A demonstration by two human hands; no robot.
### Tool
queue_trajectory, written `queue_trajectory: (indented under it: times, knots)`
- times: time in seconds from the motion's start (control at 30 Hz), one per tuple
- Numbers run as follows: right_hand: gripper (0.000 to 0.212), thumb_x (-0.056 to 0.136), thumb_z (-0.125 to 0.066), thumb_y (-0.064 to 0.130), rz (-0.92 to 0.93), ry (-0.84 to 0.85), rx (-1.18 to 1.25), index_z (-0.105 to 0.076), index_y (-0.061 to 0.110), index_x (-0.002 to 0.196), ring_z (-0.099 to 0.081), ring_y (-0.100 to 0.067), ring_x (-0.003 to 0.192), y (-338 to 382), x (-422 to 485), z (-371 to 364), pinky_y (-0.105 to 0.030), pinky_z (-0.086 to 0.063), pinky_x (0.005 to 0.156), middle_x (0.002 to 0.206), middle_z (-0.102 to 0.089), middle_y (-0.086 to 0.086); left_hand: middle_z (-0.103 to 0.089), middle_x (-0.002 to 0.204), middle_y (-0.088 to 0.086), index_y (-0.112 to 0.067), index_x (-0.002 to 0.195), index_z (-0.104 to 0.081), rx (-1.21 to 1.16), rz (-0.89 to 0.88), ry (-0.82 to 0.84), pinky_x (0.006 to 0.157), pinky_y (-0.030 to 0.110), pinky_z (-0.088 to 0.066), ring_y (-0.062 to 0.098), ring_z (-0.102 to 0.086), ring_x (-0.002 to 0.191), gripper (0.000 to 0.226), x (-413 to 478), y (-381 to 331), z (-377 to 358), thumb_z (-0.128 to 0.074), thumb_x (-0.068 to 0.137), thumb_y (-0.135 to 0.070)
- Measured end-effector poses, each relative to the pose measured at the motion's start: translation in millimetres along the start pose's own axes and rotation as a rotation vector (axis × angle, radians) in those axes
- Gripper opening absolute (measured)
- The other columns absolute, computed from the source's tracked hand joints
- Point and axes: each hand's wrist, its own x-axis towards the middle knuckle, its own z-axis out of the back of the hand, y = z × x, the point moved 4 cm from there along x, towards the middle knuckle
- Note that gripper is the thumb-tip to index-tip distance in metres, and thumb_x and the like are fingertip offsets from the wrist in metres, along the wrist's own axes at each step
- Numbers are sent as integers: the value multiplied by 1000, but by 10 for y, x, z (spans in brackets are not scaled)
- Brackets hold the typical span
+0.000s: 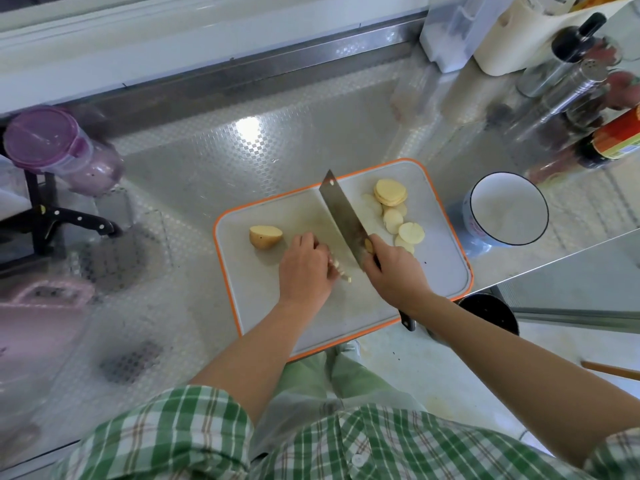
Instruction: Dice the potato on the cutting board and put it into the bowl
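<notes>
Two hands met over the cutting board (440,271) at mid-frame. The left hand (304,268) had its fingers curled onto potato strips (341,270), while the right hand (394,271) had its fingers clamped round the cleaver (343,216). A potato half (265,236) lay left of them and slices (391,202) lay toward the upper right. The bowl (509,209) stood beside the board's right edge.

Left hand (305,269), right hand (395,272), both curled
</notes>
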Motion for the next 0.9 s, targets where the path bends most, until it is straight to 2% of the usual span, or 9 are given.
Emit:
queue_trajectory:
  times: [0.07,0.2,0.4,0.53,0.63,0.77,0.9]
  knots:
    - [17,96,-41,21,-23,-5,49,-35,14,82,-41,-26,50,-11,-13,71,-32,-26,45,55,-43,-6,-53,91,5,-15,80,-66,-11,-13,1,64,33,-46,23,-52,88,15,-25,40,-5,-72,70,-24]
    - [18,94,-43,23,-15,40,176,-38,13,81,-54,-33,56,55,-105,50,-43,-44,53,60,-55,-15,-54,90,6,-13,81,-61,-27,-53,-15,63,34,-46,26,-53,85,19,-74,67,56,-72,67,-19]
    - [25,93,-42,21,-49,60,197,-28,24,72,-44,-32,50,-13,-278,-111,-42,-38,49,57,-51,-14,-52,92,3,-16,91,-57,-6,-95,-41,69,30,-43,22,-50,86,30,-120,23,84,-73,71,-31]
    - [17,94,-42,21,-57,57,202,-35,16,80,-49,-36,54,-13,-340,-185,-45,-41,52,58,-53,-15,-51,91,3,-18,93,-61,-2,-117,-48,62,30,-40,23,-51,84,26,-133,13,39,-74,73,-29]
    - [16,94,-42,20,-64,44,196,-36,17,80,-49,-33,54,-35,-332,-210,-43,-39,51,58,-53,-13,-50,91,4,-19,93,-63,-17,-135,-45,61,32,-41,24,-51,84,24,-131,-5,10,-75,74,-26]
    - [13,94,-43,20,-104,-1,195,-37,18,82,-56,-33,56,-121,-310,-159,-45,-44,52,58,-53,-11,-50,93,3,-19,94,-63,-32,-149,-37,67,33,-43,24,-50,86,26,-121,-36,8,-75,73,-29]
    - [15,94,-42,19,-88,-9,196,-36,15,82,-51,-32,51,-99,-305,-134,-41,-39,48,56,-51,-13,-50,97,4,-17,103,-56,5,-120,-37,79,35,-47,25,-51,91,46,-106,3,14,-77,68,-40]
